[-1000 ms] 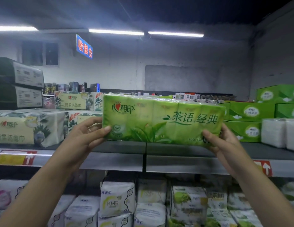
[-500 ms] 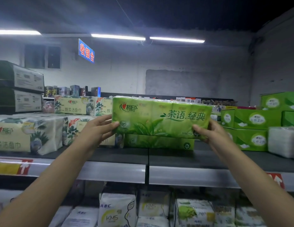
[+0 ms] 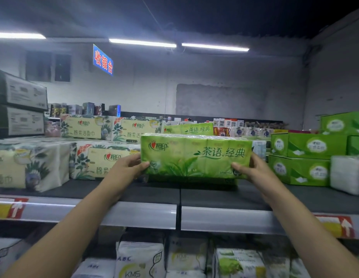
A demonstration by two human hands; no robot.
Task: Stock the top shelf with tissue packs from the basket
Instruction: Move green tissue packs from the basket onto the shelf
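The person held a green tissue pack (image 3: 195,156) upright and lengthwise over the dark top shelf (image 3: 134,194), its printed face turned outward. The left hand (image 3: 127,167) gripped that pack's left end, thumb pressed on the lower front corner and fingers curled out of sight behind. The right hand (image 3: 254,171) clamped the pack's right end the same way, thumb on the front. The strip under the pack lay in shadow, so I could not tell whether it rested on something or hung just above the shelf. Just left of the pack, partly hidden by the left hand, sat a cream floral face-towel pack (image 3: 98,161). Behind the pack stood a second green tissue pack (image 3: 194,129) of the same print. To the pack's right were stacked green boxes (image 3: 307,157), and beyond them a white bundle (image 3: 347,173). Below the pack ran the grey shelf rail (image 3: 134,212), and beneath that stood white ABC packs (image 3: 139,259).
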